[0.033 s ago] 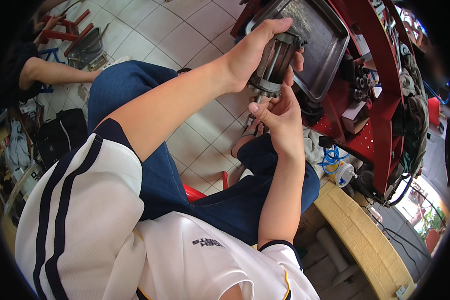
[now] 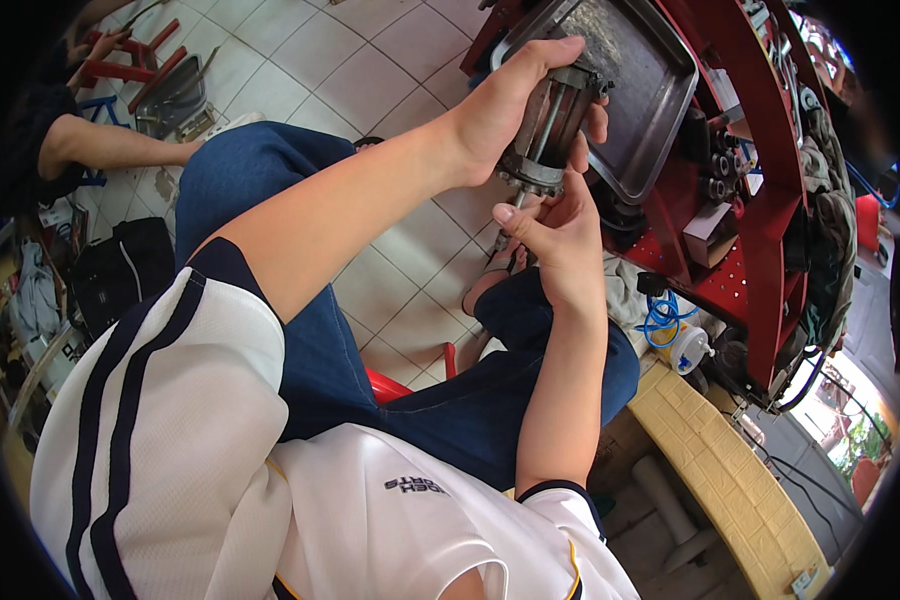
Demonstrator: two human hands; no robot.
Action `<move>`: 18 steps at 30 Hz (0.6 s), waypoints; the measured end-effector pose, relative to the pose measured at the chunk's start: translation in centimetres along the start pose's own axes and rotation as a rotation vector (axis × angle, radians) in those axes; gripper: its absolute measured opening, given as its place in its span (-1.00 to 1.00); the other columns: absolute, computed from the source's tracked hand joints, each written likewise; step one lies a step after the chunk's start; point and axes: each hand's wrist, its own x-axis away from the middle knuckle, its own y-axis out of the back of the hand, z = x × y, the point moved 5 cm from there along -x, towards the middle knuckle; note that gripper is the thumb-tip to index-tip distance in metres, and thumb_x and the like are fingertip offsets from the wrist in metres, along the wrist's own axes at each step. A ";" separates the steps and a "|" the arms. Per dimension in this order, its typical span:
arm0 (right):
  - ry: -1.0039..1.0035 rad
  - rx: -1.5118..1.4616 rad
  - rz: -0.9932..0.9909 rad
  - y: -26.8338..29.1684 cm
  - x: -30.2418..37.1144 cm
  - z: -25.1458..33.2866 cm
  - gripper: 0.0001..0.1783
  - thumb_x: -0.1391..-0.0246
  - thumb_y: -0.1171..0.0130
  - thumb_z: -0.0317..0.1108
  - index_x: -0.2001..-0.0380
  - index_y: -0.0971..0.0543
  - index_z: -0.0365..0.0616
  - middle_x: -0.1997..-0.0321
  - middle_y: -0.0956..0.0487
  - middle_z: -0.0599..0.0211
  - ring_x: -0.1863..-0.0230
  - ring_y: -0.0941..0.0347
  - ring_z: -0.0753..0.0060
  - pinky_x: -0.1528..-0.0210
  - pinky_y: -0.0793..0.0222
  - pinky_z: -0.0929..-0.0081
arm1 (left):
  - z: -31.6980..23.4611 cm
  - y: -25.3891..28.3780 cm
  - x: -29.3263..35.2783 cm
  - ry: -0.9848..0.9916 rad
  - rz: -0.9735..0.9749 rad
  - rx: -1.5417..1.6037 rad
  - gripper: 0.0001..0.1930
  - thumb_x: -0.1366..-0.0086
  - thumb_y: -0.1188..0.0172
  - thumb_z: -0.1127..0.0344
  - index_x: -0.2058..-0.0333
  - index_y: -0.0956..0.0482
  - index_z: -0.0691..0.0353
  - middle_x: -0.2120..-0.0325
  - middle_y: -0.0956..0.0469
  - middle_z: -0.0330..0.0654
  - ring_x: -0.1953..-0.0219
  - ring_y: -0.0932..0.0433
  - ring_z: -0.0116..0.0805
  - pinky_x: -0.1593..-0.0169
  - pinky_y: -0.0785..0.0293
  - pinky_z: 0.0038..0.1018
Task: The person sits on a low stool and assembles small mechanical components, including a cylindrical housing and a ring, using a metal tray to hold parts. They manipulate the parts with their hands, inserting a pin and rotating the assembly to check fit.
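Note:
My left hand (image 2: 492,115) is wrapped round a dark, greasy metal cylinder (image 2: 548,130). Its thumb lies along the far end and the fingertips show on the right side. Long thin bolts run down the cylinder between two end plates, and it tilts with its far end to the right. From the near end plate comes a slim metal rod (image 2: 519,200). Just below that plate, my right hand (image 2: 560,228) is closed about the rod, thumb on the left. The palm and thumb partly hide the rod and the right fingers.
Beyond the cylinder, a grey metal tray (image 2: 660,110) rests on a red metal cart (image 2: 775,200) with small parts and a box. A coiled blue hose (image 2: 665,318) hangs below. Another person's leg (image 2: 110,145) is at far left, near a black bag (image 2: 125,270) on the tiled floor (image 2: 310,55).
My right thumb and hand have shifted very slightly left at the rod. My left hand and the cylinder look the same.

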 end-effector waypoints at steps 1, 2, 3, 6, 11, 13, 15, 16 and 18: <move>0.007 0.051 0.002 0.1 0.0 -0.1 -0.21 -0.02 -0.40 -0.54 -0.28 -0.24 -0.32 0.18 -0.57 0.31 0.25 -0.53 0.59 0.21 -0.46 0.59 | 0.1 0.0 0.0 0.001 0.005 -0.009 -0.38 -0.36 0.14 -0.30 0.16 -0.50 0.21 0.40 -0.59 -0.12 0.50 -0.61 -0.35 0.35 -0.55 -0.44; 0.036 0.078 -0.004 0.0 0.0 -0.1 -0.25 -0.02 -0.41 -0.50 -0.24 -0.27 -0.31 0.24 -0.59 0.32 0.27 -0.56 0.55 0.25 -0.48 0.58 | 0.1 -0.1 0.0 0.001 0.009 -0.017 -0.39 -0.36 0.13 -0.30 0.16 -0.50 0.21 0.40 -0.59 -0.12 0.50 -0.62 -0.35 0.34 -0.56 -0.43; 0.060 0.032 -0.009 -0.3 0.0 0.1 -0.25 -0.01 -0.42 -0.48 -0.23 -0.28 -0.30 0.26 -0.59 0.34 0.27 -0.58 0.53 0.25 -0.49 0.56 | 0.1 -0.1 0.0 0.000 0.016 -0.028 -0.39 -0.36 0.13 -0.30 0.16 -0.50 0.21 0.40 -0.59 -0.12 0.49 -0.62 -0.34 0.33 -0.56 -0.43; 0.111 -0.249 -0.017 -1.0 0.0 1.1 -0.24 0.02 -0.45 -0.50 -0.22 -0.30 -0.31 0.25 -0.60 0.36 0.21 -0.59 0.49 0.16 -0.51 0.52 | -0.2 -0.3 -0.2 -0.008 0.017 -0.010 -0.40 -0.36 0.12 -0.29 0.17 -0.51 0.21 0.40 -0.60 -0.12 0.47 -0.63 -0.32 0.32 -0.57 -0.41; 0.164 0.010 -0.057 0.8 0.6 1.6 -0.15 0.03 -0.41 -0.59 -0.31 -0.22 -0.32 -0.07 -0.48 0.27 0.22 -0.48 0.58 0.13 -0.44 0.62 | -0.6 -1.9 -0.4 -0.045 -0.005 0.037 -0.43 -0.36 0.10 -0.26 0.20 -0.52 0.20 0.39 -0.61 -0.12 0.45 -0.63 -0.29 0.28 -0.57 -0.38; 0.340 0.183 -0.211 0.5 1.1 2.9 -0.14 0.04 -0.42 -0.54 -0.32 -0.24 -0.27 -0.12 -0.44 0.19 0.13 -0.43 0.52 0.07 -0.40 0.60 | -0.2 -2.3 -0.9 -0.034 0.010 0.024 -0.46 -0.36 0.08 -0.25 0.20 -0.52 0.17 0.39 -0.60 -0.14 0.44 -0.63 -0.28 0.28 -0.55 -0.38; 0.460 0.488 -0.463 0.8 2.8 3.6 -0.15 0.08 -0.46 -0.48 -0.29 -0.29 -0.25 -0.06 -0.43 0.19 0.11 -0.41 0.45 0.04 -0.39 0.53 | -0.1 -2.2 -0.7 -0.047 -0.001 0.071 -0.47 -0.36 0.07 -0.25 0.21 -0.52 0.15 0.39 -0.60 -0.16 0.45 -0.62 -0.28 0.30 -0.53 -0.39; 0.539 0.642 -0.592 0.3 3.7 5.1 -0.16 0.10 -0.47 -0.45 -0.27 -0.31 -0.24 -0.03 -0.43 0.18 0.10 -0.40 0.41 0.03 -0.39 0.50 | -0.6 -2.0 -1.0 -0.072 0.004 0.087 -0.47 -0.36 0.07 -0.25 0.21 -0.52 0.15 0.40 -0.60 -0.16 0.45 -0.62 -0.29 0.30 -0.51 -0.40; 0.779 0.611 -0.509 -2.1 8.2 8.6 -0.34 0.11 -0.36 -0.48 -0.13 -0.42 -0.24 -0.01 -0.47 0.12 -0.03 -0.43 0.19 -0.07 -0.37 0.33 | -1.3 -1.3 -0.7 -0.079 -0.070 0.111 -0.47 -0.33 0.06 -0.29 0.23 -0.49 0.12 0.41 -0.56 -0.20 0.46 -0.60 -0.31 0.30 -0.48 -0.42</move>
